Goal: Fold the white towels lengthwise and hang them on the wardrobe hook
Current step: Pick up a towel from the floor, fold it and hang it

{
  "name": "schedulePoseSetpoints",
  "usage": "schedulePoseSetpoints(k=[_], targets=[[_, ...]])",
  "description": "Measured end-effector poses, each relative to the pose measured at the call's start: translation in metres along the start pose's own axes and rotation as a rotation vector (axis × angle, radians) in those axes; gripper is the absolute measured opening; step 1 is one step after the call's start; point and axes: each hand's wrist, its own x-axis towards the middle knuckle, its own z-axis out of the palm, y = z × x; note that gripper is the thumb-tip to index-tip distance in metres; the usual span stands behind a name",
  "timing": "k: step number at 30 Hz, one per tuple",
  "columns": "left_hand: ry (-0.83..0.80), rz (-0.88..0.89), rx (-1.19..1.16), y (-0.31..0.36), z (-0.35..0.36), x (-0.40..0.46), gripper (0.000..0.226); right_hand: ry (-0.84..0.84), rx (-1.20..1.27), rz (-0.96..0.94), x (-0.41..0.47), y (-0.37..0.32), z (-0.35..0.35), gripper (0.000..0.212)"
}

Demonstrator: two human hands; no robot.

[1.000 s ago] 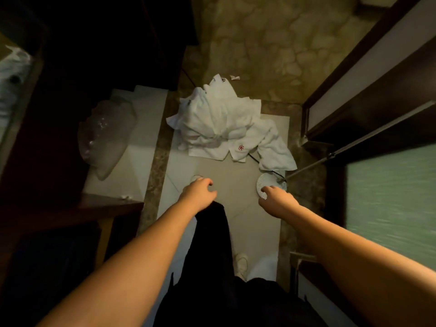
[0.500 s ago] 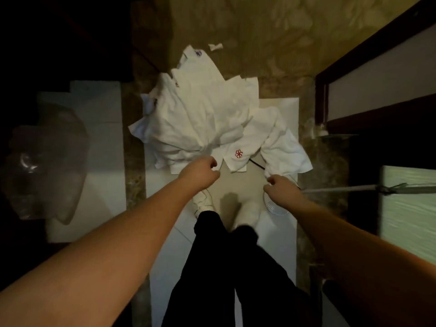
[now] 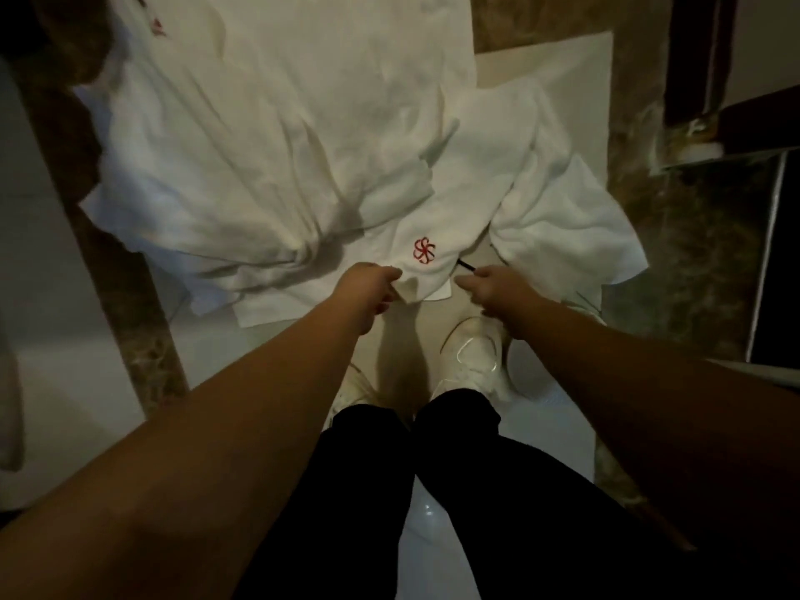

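Left hand (image 3: pixel 371 284) pinched the near edge of the white towel (image 3: pixel 426 270), fingers curled on the cloth right beside the red flower logo (image 3: pixel 424 250), which sat at 1 o'clock from the hand. Right hand (image 3: pixel 491 284) hovered just off the same towel's near right corner, fingers curled in; it possibly touched the thin dark cord (image 3: pixel 466 265) at its 11 o'clock, but the view was too dim to say, so its grip could not be told. Logo towel lay flat on the floor (image 3: pixel 558 58), between the two hands. Towel pile (image 3: pixel 277 136) spread from 10 to 12 o'clock of the left hand, crumpled, overlapping the logo towel's far side. Another loose towel (image 3: pixel 567 227) sat at 1 o'clock of the right hand, near it. White shoes (image 3: pixel 474 352) at 6 o'clock below the hands, black trousers (image 3: pixel 454 491) under them. Dark door frame (image 3: pixel 697 58) at far 2 o'clock.
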Motion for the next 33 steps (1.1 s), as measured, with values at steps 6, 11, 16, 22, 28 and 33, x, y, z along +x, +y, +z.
schedulePoseSetpoints(k=[6, 11, 16, 22, 28, 33], targets=[[0.001, -0.097, -0.341, -0.008, 0.017, 0.059, 0.022, -0.100, 0.494, 0.152, 0.060, -0.014, 0.029, 0.057], [-0.036, -0.070, -0.394, 0.008, 0.015, 0.049, 0.013, 0.007, 0.496, 0.149, 0.056, -0.023, 0.007, 0.024], [-0.237, -0.053, -0.379, 0.013, -0.002, -0.043, 0.008, 0.045, 0.620, 0.142, -0.021, -0.017, -0.016, 0.021], [-0.328, -0.017, -0.484, 0.019, -0.022, -0.181, 0.009, -0.081, 0.683, 0.051, -0.149, -0.023, -0.028, 0.015], [-0.363, 0.069, -0.601, 0.047, -0.042, -0.308, 0.010, -0.192, 0.487, -0.253, -0.278, -0.044, -0.053, 0.021], [-0.384, 0.202, -0.636, 0.079, -0.057, -0.405, 0.014, -0.189, 0.306, -0.473, -0.375, -0.064, -0.073, 0.047]])
